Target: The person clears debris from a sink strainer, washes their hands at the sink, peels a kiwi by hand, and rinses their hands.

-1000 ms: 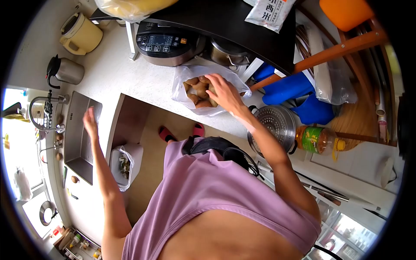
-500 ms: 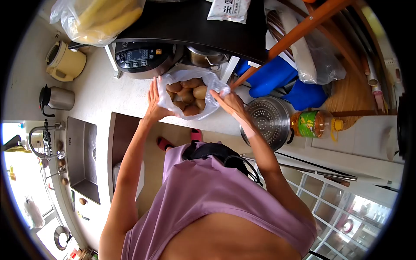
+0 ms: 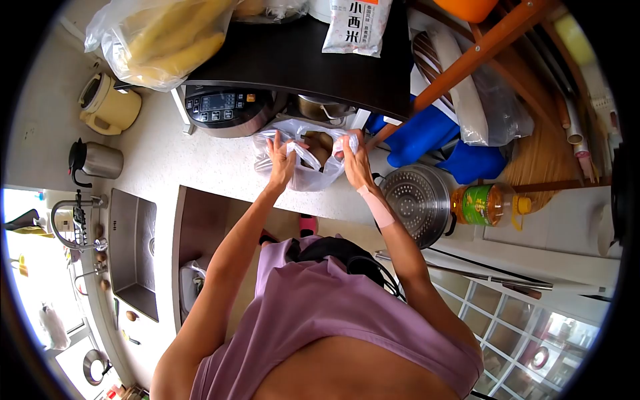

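We find the left hand (image 3: 281, 161) and right hand (image 3: 356, 160) now pinching the plastic bag (image 3: 308, 180), its mouth drawn narrower, partly covering the brown produce (image 3: 320, 150) between them.

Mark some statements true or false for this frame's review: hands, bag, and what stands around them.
1. The left hand and right hand both grip the plastic bag. True.
2. The plastic bag rests in the sink. False: it is on the counter.
3. Brown, rounded items show inside the plastic bag. True.
4. The bottle has no cap. False: a yellow cap is on it.
5. The pale strip is on the right forearm. True.
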The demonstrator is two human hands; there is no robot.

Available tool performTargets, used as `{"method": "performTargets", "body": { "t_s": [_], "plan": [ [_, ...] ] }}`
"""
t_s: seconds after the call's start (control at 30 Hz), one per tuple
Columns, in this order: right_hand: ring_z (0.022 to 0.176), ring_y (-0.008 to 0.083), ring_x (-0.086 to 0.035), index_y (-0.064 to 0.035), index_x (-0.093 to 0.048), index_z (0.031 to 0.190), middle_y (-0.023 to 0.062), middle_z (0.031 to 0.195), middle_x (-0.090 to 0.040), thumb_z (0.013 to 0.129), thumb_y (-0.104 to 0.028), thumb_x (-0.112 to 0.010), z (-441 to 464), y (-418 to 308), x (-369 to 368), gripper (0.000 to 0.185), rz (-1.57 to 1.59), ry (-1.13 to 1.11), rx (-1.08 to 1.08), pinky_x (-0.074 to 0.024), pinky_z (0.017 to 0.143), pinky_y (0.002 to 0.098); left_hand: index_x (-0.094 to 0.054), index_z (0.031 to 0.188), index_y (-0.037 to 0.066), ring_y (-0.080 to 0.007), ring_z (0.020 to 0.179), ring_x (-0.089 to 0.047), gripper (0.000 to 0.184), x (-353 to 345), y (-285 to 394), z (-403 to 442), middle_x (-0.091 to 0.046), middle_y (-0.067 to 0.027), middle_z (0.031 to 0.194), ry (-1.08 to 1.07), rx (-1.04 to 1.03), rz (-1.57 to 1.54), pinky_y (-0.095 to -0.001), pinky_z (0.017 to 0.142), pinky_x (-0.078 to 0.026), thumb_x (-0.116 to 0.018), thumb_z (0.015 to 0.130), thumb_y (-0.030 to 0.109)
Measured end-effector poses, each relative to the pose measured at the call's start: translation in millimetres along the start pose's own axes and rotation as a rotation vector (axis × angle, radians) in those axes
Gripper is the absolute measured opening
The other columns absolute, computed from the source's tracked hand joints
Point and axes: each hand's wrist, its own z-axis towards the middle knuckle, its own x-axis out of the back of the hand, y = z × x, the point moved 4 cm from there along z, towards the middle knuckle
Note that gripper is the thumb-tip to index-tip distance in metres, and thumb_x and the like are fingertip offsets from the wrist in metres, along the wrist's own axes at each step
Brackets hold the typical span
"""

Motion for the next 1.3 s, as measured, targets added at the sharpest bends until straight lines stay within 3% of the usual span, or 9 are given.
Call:
{"method": "performTargets", "body": {
  "t_s": [0.37,0.53,0.77,0.8,0.87,0.93,1.1,1.23,1.3],
  "plan": [
    [0.074,0.0118,-0.053,-0.003,-0.039,0.104,0.0052,0.08,-0.049,0.097,-0.013,-0.044,-34.3,-33.4,-29.0,0.013,-0.058,-0.026,0.117,-0.0442,0.07,0.0261,-0.065,0.085,0.009,-0.0336,0.139,-0.018,0.03,-3.7,11.8,-2.9,-0.06,-0.0092,0.108,0.087,0.056,-0.236,-0.0457,0.113,-0.006,-0.042,0.097,0.022],
    [0.075,0.0138,-0.055,-0.0019,-0.038,0.11,0.0065,0.083,-0.052,0.098,-0.016,-0.043,-26.7,-10.3,-7.8,0.019,0.229,0.18,0.027,-0.0467,0.074,0.0274,-0.055,0.109,-0.002,-0.0104,0.094,-0.052,0.022,-15.3,35.3,33.6,-0.059,-0.0053,0.105,0.049,0.059,-0.538,-0.0238,0.089,-0.039,-0.041,0.097,0.007],
    [0.079,0.0158,-0.056,0.0006,-0.039,0.109,0.0079,0.082,-0.054,0.09,-0.002,-0.046,-35.6,-26.3,-9.6,0.02,-0.215,0.214,0.282,-0.0459,0.077,0.0289,-0.052,0.123,0.002,-0.013,0.099,-0.053,0.032,-34.0,16.8,62.1,-0.06,-0.0087,0.112,0.019,-0.021,-0.476,-0.0269,0.09,-0.04,-0.042,0.093,0.004],
    [0.079,0.0158,-0.056,0.0006,-0.039,0.109,0.0079,0.082,-0.054,0.09,-0.002,-0.046,-38.6,-18.3,-9.5,0.02,-0.213,0.211,0.276,-0.0459,0.077,0.0289,-0.059,0.098,0.002,-0.0198,0.114,-0.051,0.017,-40.2,16.7,58.5,-0.058,-0.0113,0.104,-0.011,0.031,-0.498,-0.0291,0.09,-0.04,-0.046,0.087,0.003],
    [0.079,0.0154,-0.056,0.001,-0.04,0.108,0.0078,0.082,-0.054,0.09,-0.002,-0.046,-40.0,-2.5,-6.5,0.02,-0.1,0.216,0.21,-0.0452,0.078,0.0287,-0.06,0.102,0.001,-0.0239,0.113,-0.051,0.019,-45.7,23.5,50.5,-0.058,-0.0133,0.108,-0.013,-0.002,-0.292,-0.0317,0.092,-0.04,-0.048,0.087,0.003],
    [0.077,0.0155,-0.057,0.0013,-0.041,0.107,0.0081,0.082,-0.055,0.094,-0.008,-0.045,-43.1,-10.2,1.7,0.017,-0.089,0.242,0.172,-0.0449,0.077,0.0283,-0.059,0.112,-0.001,-0.0346,0.112,-0.051,0.028,-50.7,17.2,48.8,-0.056,-0.0177,0.118,-0.04,-0.097,0.036,-0.0385,0.097,-0.039,-0.052,0.085,0.006],
    [0.077,0.0224,-0.06,0.0026,-0.05,0.099,0.0105,0.08,-0.057,0.097,-0.021,-0.047,-40.6,5.5,24.9,0.024,-0.026,0.236,-0.025,-0.0466,0.075,0.0341,-0.061,0.109,0.006,-0.0334,0.114,-0.046,0.033,-62.5,4.6,38.8,-0.055,-0.0145,0.116,-0.153,-0.204,0.414,-0.0466,0.103,-0.031,-0.062,0.077,0.013],
    [0.094,0.0397,-0.057,-0.0001,-0.061,0.094,0.0228,0.093,-0.06,0.082,-0.043,-0.064,-43.5,1.4,36.7,0.045,-0.647,-0.101,0.025,-0.0442,0.08,0.0435,-0.058,0.117,0.012,-0.0343,0.119,-0.041,0.044,-64.0,2.0,40.0,-0.049,-0.0133,0.124,-0.38,-0.282,0.586,-0.0495,0.104,-0.028,-0.067,0.075,0.019],
    [0.095,0.0316,-0.058,-0.0029,-0.06,0.104,0.0171,0.101,-0.061,0.08,-0.044,-0.067,-59.1,-19.0,42.5,0.048,-0.804,-0.095,0.15,-0.0455,0.083,0.0399,-0.057,0.118,0.016,-0.0361,0.124,-0.036,0.047,-59.5,5.5,40.6,-0.043,-0.0136,0.13,-0.46,-0.193,0.561,-0.0505,0.105,-0.027,-0.071,0.073,0.018]
  ]
}}
